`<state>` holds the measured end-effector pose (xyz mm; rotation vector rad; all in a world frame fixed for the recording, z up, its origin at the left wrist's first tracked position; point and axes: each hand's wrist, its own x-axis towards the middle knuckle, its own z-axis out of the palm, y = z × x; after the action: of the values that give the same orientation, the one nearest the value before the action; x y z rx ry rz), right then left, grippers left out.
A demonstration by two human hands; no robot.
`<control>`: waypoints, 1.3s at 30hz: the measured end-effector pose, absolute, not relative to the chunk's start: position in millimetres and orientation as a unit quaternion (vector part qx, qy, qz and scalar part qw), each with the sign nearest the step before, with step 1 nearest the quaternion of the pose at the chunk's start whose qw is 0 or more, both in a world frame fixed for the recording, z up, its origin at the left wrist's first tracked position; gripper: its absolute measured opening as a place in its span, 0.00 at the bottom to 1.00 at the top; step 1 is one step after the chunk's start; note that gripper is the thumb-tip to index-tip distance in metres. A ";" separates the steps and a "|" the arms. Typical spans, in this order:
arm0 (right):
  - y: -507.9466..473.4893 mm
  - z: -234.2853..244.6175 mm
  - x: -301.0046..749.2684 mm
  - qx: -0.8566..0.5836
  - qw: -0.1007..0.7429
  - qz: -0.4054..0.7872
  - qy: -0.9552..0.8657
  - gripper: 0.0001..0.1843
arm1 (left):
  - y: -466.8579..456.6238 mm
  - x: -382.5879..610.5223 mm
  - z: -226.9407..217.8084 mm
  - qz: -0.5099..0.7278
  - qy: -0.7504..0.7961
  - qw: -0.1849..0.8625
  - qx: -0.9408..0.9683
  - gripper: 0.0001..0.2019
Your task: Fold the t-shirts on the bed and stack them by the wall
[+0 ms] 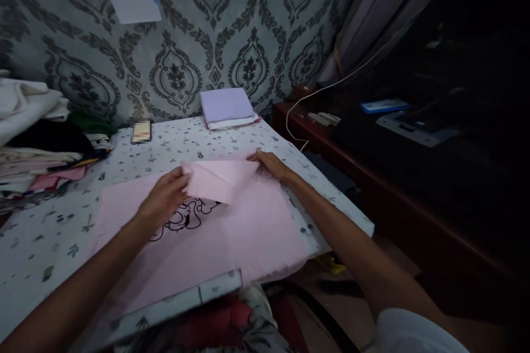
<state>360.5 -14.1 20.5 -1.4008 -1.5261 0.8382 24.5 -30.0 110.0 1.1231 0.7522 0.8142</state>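
Note:
A pink cloth (265,226) with a black line drawing printed on it lies spread over the patterned table cover. Along its far side, part of the fabric is lifted and turned over toward me, partly covering the drawing. My left hand (168,196) pinches the left end of this raised part, fingers closed. At its right end, my right hand (269,164) grips the cloth between thumb and fingers. The near edge of the pink cloth hangs at the table's front edge.
A folded lilac cloth (227,105) tops a small stack by the wall. Piled clothes (45,138) stand at the left, near a small blurred item (141,131). A white cable (321,90) runs over the dark red furniture (351,149) on the right.

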 end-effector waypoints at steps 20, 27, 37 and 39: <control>6.1 29.7 354.2 -0.615 0.408 0.276 -0.616 0.12 | 7.5 -14.5 101.3 0.245 0.521 0.631 0.520 0.40; 5.5 26.7 351.4 -0.621 0.405 0.260 -0.619 0.10 | -12.9 -61.1 97.0 0.185 0.524 0.596 0.579 0.42; -4.5 38.4 356.2 -0.605 0.356 0.296 -0.648 0.14 | 35.3 -30.6 75.3 0.206 0.534 0.277 0.772 0.11; -3.3 39.0 358.0 -0.607 0.343 0.293 -0.654 0.11 | 42.1 -24.3 73.3 0.172 0.542 0.275 0.776 0.08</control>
<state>358.0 -3.3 39.0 -1.5780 -1.6993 0.7624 -24.3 42.1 73.3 2.0849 1.4560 0.4636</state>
